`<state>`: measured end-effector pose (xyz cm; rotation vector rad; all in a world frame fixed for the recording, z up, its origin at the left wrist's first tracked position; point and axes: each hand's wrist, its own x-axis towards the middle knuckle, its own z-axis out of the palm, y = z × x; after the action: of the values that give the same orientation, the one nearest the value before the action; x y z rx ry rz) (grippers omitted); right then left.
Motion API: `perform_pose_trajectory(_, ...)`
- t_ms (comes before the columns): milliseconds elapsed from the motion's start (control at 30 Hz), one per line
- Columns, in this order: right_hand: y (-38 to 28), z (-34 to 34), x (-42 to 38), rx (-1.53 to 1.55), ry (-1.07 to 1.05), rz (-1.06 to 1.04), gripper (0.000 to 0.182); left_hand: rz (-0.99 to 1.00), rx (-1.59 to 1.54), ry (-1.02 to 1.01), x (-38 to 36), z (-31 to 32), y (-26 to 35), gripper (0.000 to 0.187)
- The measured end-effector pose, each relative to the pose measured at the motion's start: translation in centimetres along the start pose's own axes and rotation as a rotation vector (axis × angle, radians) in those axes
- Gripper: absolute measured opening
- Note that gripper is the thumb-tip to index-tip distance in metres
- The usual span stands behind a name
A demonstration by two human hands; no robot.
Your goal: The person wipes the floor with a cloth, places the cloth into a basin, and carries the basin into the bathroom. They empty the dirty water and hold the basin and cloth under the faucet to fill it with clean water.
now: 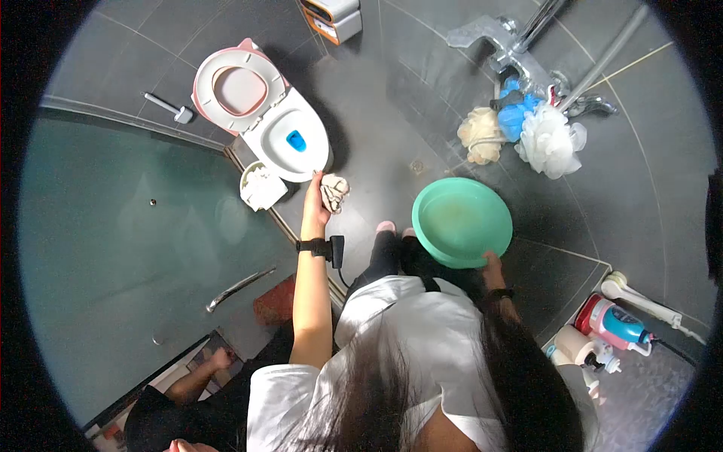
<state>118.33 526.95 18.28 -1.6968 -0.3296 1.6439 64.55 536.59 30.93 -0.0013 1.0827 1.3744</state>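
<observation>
My left hand (315, 203) reaches forward, closed on a crumpled light cloth (336, 193) with dark lines. It is close to the front of the toilet bowl (325, 154), whose lid is raised and whose water looks blue. On the other side, my right hand (492, 270) grips the near rim of a round green basin (419, 239). The basin is tilted a little in front of my legs, and a shallow layer of cloudy liquid seems to lie at its bottom.
A small white bin (263, 197) holding crumpled paper stands beside the toilet. Bath puffs (553, 141) hang below the shower tap (520, 56). Bottles (614, 324) fill a corner shelf at right. Behind the left arm, another person's hand (220, 359) shows near the glass door (128, 226).
</observation>
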Motion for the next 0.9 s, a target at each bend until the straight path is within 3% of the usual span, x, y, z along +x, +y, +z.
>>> perform_pose_trajectory(133, 1.6, -2.0, 1.0, -0.034, -0.151, -0.165, 0.046, 0.026, 0.019, 0.023, 0.0, 2.3, -0.4, 0.029)
perform_pose_trajectory(233, 4.8, -6.4, 4.3, -0.644, -0.208, -0.445, 0.048, -0.007, 0.034, 0.001, 0.6, 3.4, -0.7, 0.032)
perform_pose_trajectory(300, 3.3, -6.0, 3.0, -0.992, -0.207, -0.521, 0.050, -0.040, 0.043, -0.031, 0.7, 4.4, -0.7, 0.035)
perform_pose_trajectory(400, 8.6, -9.0, 7.4, -0.393, -0.109, -0.415, 0.044, -0.055, -0.006, -0.148, 1.2, 6.0, -1.1, 0.040)
perform_pose_trajectory(500, 4.4, -4.8, 3.3, 0.082, 0.000, -0.057, 0.028, -0.071, 0.192, -0.237, 0.7, 10.4, -0.6, 0.038)
perform_pose_trajectory(533, 4.9, -5.3, 3.7, 0.103, -0.003, -0.078, 0.032, -0.071, 0.280, -0.281, 0.6, 12.3, -0.7, 0.038)
perform_pose_trajectory(600, 6.2, -6.2, 4.6, 0.145, -0.010, -0.122, 0.040, 0.133, 0.510, -0.266, 2.8, 15.4, -2.2, 0.029)
perform_pose_trajectory(667, 4.2, -4.6, 0.9, -0.091, -0.060, -0.298, 0.035, 0.298, 0.692, -0.305, 3.6, 19.4, -3.1, 0.023)
perform_pose_trajectory(767, 2.2, -3.1, -2.3, -0.338, -0.089, -0.448, 0.032, 0.537, 1.027, -0.386, 3.9, 25.6, -3.4, 0.053)
perform_pose_trajectory(833, 4.0, -5.6, 0.6, -0.501, -0.068, -0.473, 0.033, 0.596, 1.291, -0.369, 1.3, 30.6, -2.0, 0.071)
perform_pose_trajectory(900, 6.0, -7.7, 3.7, -0.539, -0.042, -0.463, 0.033, 0.633, 1.450, -0.397, -0.4, 34.3, -1.2, 0.077)
